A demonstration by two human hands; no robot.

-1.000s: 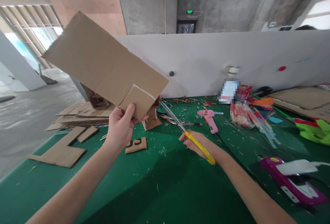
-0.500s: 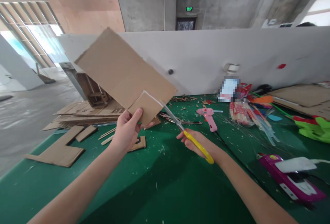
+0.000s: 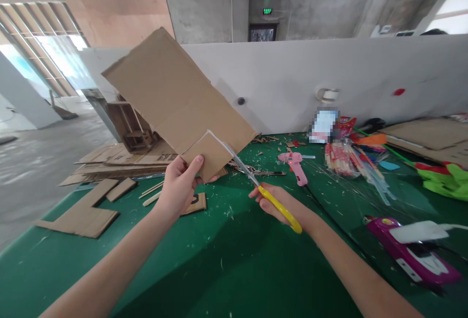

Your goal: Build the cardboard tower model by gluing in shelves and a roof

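Note:
My left hand (image 3: 181,181) pinches the lower corner of a brown cardboard sheet (image 3: 175,91), thumb in front, fingers behind. The sheet is held tilted above the table, and a pale right-angled line runs across its lower part. Yellow-handled scissors (image 3: 280,207) are in my right hand (image 3: 274,201), its fingers wrapped around the handles and partly hidden by them. Their blades lie at the sheet's lower right edge, along the pale line. Below my left hand a small cardboard piece (image 3: 199,203) rests on the table.
On the green table (image 3: 226,269) lie a pink glue gun (image 3: 297,167), a purple power strip (image 3: 413,252), bagged sticks (image 3: 340,159) and an L-shaped cardboard piece (image 3: 82,213). Behind stand a cardboard stack (image 3: 120,159), a small brown box frame (image 3: 129,125) and a white partition (image 3: 285,74).
The cardboard sheet has tipped slightly, its top corner now higher and its right corner farther right. The scissor blades have shifted slightly left, and both hands hold the same things.

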